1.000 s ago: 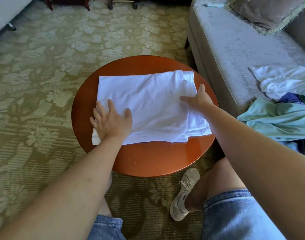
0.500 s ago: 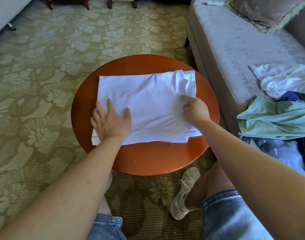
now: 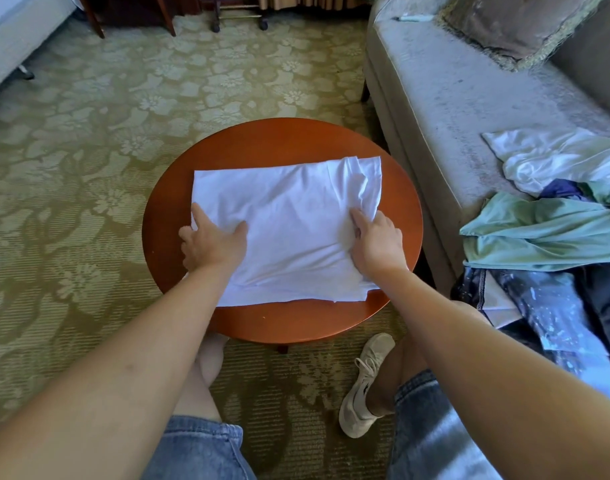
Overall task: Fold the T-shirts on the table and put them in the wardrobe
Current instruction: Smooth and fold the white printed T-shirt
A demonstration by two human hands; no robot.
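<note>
Left hand (image 3: 214,244) and right hand (image 3: 379,244), forefingers out, rest curled, grip unclear, should fold the centre-frame white T-shirt (image 3: 293,216) with edges aligned.

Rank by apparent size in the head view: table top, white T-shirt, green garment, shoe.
1. table top
2. white T-shirt
3. green garment, though the frame edge crops it
4. shoe
</note>
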